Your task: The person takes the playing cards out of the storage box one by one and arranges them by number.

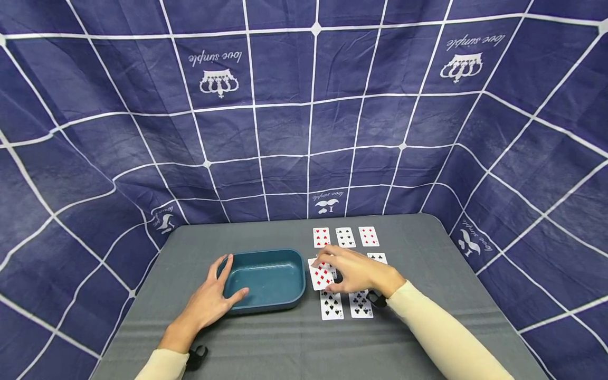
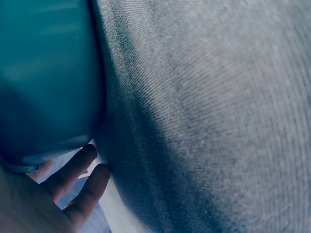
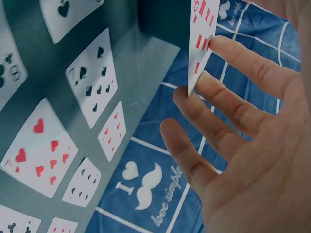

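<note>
My right hand (image 1: pixel 353 270) pinches a playing card (image 1: pixel 321 274), an eight of diamonds, beside the right end of a teal tray (image 1: pixel 267 307). In the right wrist view the card (image 3: pixel 199 43) stands edge-on at the fingertips, over other cards. My left hand (image 1: pixel 209 301) grips the tray's left end, thumb over the rim and fingers at the far left side. In the left wrist view, fingers (image 2: pixel 90 187) press close against the tray's outer wall. Under and around the right hand lie an eight of spades (image 1: pixel 332 306) and an eight of clubs (image 1: pixel 360 306).
Along the back lie a six of hearts (image 1: pixel 321 237), a six of spades (image 1: pixel 345 237) and a six of diamonds (image 1: pixel 369 236). A clubs card (image 1: pixel 377 257) is partly covered by the right hand. Grey cloth (image 1: pixel 266 348) covers the table; a blue checked curtain (image 1: pixel 285 126) surrounds it.
</note>
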{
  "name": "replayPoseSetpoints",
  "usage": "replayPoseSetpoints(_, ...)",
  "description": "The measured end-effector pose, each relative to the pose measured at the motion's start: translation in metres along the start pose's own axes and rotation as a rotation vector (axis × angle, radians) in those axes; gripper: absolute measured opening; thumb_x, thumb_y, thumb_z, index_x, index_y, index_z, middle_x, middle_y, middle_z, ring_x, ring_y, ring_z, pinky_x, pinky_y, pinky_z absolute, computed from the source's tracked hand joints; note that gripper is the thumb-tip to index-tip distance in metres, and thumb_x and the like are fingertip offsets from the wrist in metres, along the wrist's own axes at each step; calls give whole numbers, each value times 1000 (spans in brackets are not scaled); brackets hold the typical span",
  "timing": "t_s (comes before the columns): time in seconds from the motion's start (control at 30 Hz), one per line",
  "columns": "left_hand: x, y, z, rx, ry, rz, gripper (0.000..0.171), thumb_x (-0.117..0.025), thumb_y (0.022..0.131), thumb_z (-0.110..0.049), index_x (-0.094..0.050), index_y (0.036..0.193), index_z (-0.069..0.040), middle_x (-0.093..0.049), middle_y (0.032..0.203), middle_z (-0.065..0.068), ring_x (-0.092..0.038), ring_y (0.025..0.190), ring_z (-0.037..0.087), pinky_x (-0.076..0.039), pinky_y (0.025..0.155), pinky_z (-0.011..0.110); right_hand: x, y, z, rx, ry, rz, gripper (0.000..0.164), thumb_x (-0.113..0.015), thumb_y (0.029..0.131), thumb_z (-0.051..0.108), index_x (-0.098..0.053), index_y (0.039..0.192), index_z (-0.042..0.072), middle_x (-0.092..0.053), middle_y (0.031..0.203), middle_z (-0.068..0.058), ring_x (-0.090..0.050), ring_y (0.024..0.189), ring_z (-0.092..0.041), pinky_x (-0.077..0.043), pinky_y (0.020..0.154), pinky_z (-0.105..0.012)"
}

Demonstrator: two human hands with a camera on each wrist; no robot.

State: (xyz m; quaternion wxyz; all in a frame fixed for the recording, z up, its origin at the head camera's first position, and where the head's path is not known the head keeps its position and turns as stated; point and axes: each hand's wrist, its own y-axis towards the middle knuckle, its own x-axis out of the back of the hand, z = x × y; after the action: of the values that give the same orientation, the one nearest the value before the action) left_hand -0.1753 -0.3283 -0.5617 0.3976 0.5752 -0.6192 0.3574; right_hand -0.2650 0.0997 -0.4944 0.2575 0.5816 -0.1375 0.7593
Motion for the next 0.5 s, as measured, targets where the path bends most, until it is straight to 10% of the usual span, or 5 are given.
replayPoseSetpoints(0.5,-2,-1,1,-5,-7,10,113,-72,108,-72,-15,189,-16,-12,194,21,-68,144,58,-62,100,71,0,-43,-16,-60,48,-42,57,-93,98,31,-73,150,20,-66,152,5,-67,141,-19,-59,118,-47)
